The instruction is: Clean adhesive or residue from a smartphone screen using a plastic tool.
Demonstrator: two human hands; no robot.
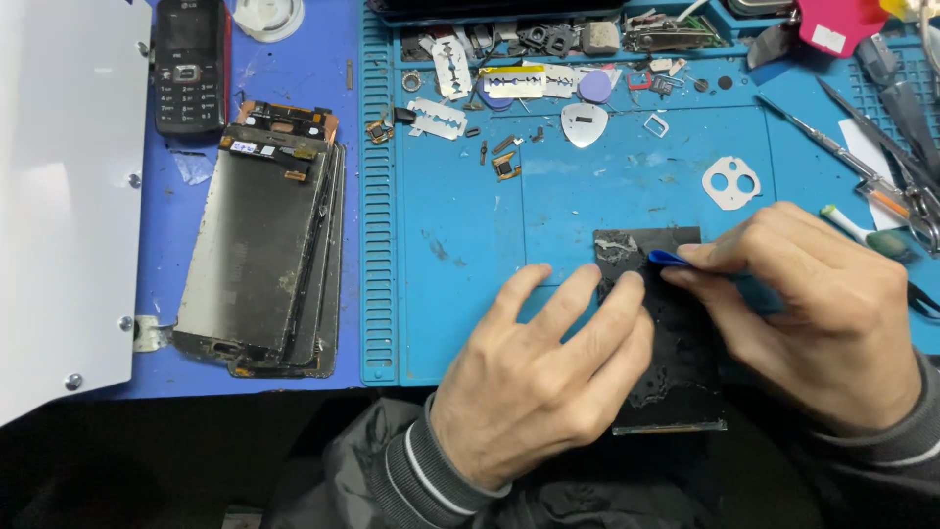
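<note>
One blue mat (460, 294), raised rim at left, its middle bare. One stack of old screens (259, 250) beyond that rim. One black panel (676, 343) overhanging our near edge. Our left hand (534, 382) lies flat on it, fingers spread; our right hand (813, 304) pinches one blue pick (669, 259) at its top.

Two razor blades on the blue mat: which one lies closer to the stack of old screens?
The lower razor blade, lying nearly flat across the mat, beside the small copper parts. The other razor blade stands nearly upright in the tray row above, farther from the stack of screens.
</note>
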